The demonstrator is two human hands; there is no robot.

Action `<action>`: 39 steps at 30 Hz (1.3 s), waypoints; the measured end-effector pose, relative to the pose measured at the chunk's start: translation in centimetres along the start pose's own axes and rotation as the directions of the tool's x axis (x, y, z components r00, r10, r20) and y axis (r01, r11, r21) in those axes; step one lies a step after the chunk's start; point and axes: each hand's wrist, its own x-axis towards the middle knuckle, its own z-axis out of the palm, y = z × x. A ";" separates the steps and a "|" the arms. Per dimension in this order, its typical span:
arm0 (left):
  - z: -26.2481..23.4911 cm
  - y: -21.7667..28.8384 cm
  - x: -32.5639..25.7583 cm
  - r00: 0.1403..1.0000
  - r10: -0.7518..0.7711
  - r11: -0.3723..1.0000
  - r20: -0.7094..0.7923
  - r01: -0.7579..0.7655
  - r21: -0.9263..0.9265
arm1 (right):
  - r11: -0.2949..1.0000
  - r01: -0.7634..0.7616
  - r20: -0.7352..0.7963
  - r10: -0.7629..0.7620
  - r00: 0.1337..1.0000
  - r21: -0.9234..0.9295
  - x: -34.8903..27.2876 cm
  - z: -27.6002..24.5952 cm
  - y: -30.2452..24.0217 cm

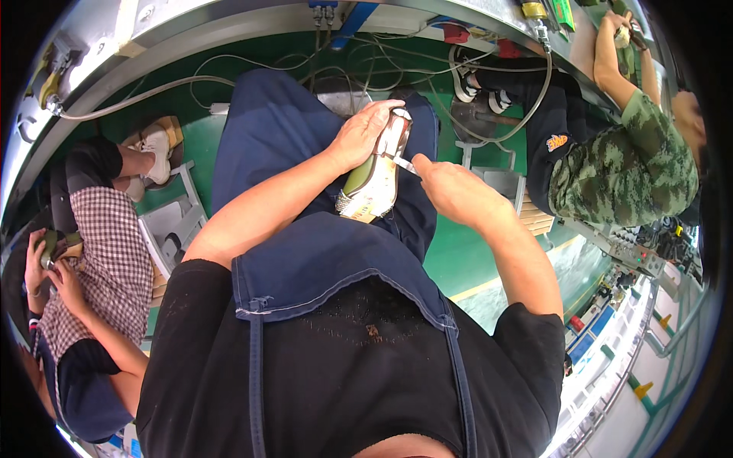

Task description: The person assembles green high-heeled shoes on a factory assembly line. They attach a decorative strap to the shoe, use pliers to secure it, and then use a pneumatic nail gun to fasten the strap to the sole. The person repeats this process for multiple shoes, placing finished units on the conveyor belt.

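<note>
Across my lap lies a partly made shoe (376, 185), with a green side, a pale underside and a shiny brown end pointing away from me. Along its far left side, my left hand (362, 136) is closed round that brown end. My right hand (460, 191) grips a slim, pale, metallic-looking tool (406, 164) from the right. The tool's tip touches or nearly touches the middle of the shoe, where the brown part meets the pale part. My fingers cover the tool's other end, so its exact kind is unclear. Under the shoe spreads my navy apron (267, 153).
A metal bench (229, 30) curves along the far side, with cables and hoses (366, 65) beneath. At left, a person in a checked garment (114, 237) handles a shoe part. At right, a person in camouflage (626, 168) works at the bench. Grey chairs (172, 221) flank me.
</note>
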 end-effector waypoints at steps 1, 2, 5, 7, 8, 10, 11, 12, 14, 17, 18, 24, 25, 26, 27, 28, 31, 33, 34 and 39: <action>-0.1 0.1 -0.3 1.000 0.016 0.999 -0.013 -0.015 0.046 | 1.000 0.002 0.000 -0.002 1.000 -0.006 0.0 0.1 0.1; -0.2 0.3 -0.6 0.999 0.032 0.995 -0.026 -0.030 0.091 | 1.000 0.004 0.000 -0.004 1.000 -0.012 0.1 0.4 0.2; -0.3 -1.4 -2.8 0.994 -0.075 0.959 -0.080 0.093 0.266 | 0.999 0.000 0.005 0.000 1.000 -0.037 0.3 0.2 0.2; -0.4 0.3 -3.5 0.959 -0.279 0.944 -0.056 0.285 0.167 | 0.999 -0.001 -0.006 0.001 1.000 -0.038 0.2 0.8 0.3; -0.4 1.0 -3.8 0.934 -0.355 0.925 -0.040 0.357 0.128 | 0.999 0.009 -0.022 -0.010 1.000 -0.038 0.1 1.0 0.4; -0.6 1.3 -4.0 0.863 -0.503 0.857 0.049 0.506 -0.101 | 0.999 0.023 -0.037 -0.025 0.999 -0.037 0.1 1.3 0.5; -0.7 1.2 -4.0 0.816 -0.562 0.767 0.136 0.576 -0.282 | 0.999 0.027 -0.032 -0.028 0.999 -0.035 0.2 1.3 0.6; -0.9 1.4 -3.9 0.768 -0.597 0.639 0.233 0.630 -0.441 | 0.999 0.029 -0.030 -0.030 0.999 -0.033 0.2 1.2 0.6; -1.5 1.8 -3.7 0.753 -0.602 0.616 0.267 0.650 -0.445 | 0.995 0.070 -0.056 -0.074 0.996 -0.071 0.2 1.2 0.7; -1.6 2.4 -3.5 0.750 -0.601 0.626 0.276 0.657 -0.420 | 0.987 0.097 -0.077 -0.108 0.991 -0.132 0.2 1.3 0.9; -1.6 2.5 -3.5 0.752 -0.600 0.637 0.274 0.656 -0.405 | 0.984 0.098 -0.082 -0.111 0.990 -0.151 0.2 1.4 0.9; -1.7 3.1 -3.3 0.774 -0.570 0.710 0.276 0.633 -0.310 | 0.882 -0.009 -0.123 -0.055 0.991 -0.471 0.3 2.3 -0.9; -1.9 3.3 -3.1 0.769 -0.574 0.715 0.281 0.638 -0.286 | 0.832 -0.040 -0.163 -0.062 0.985 -0.553 0.3 2.7 -1.6; -2.1 3.6 -3.0 0.764 -0.578 0.720 0.286 0.643 -0.262 | 0.775 -0.074 -0.204 -0.072 0.976 -0.628 0.3 3.1 -2.4; -2.2 3.8 -2.8 0.759 -0.579 0.726 0.296 0.646 -0.237 | 0.709 -0.118 -0.244 -0.079 0.967 -0.696 0.1 3.4 -3.2; -2.2 4.1 -2.7 0.759 -0.586 0.730 0.282 0.646 -0.222 | 0.667 -0.128 -0.228 -0.064 0.972 -0.734 0.0 3.6 -3.8; -1.9 4.2 -2.7 0.773 -0.587 0.757 0.240 0.629 -0.174 | 0.721 -0.203 -0.263 0.030 0.964 -0.662 0.0 4.7 -4.1; -1.6 1.9 -2.7 0.793 -0.568 0.788 0.221 0.602 -0.132 | 0.899 -0.116 -0.147 0.058 0.987 -0.423 -0.9 3.1 -2.2; -1.5 1.6 -2.7 0.814 -0.547 0.824 0.195 0.565 -0.048 | 0.957 -0.078 -0.060 0.064 0.996 -0.280 -1.4 1.5 -1.0; -1.2 1.7 -2.8 0.835 -0.533 0.844 0.136 0.536 0.019 | 0.969 -0.200 -0.080 0.213 0.974 0.147 -1.8 -9.2 1.2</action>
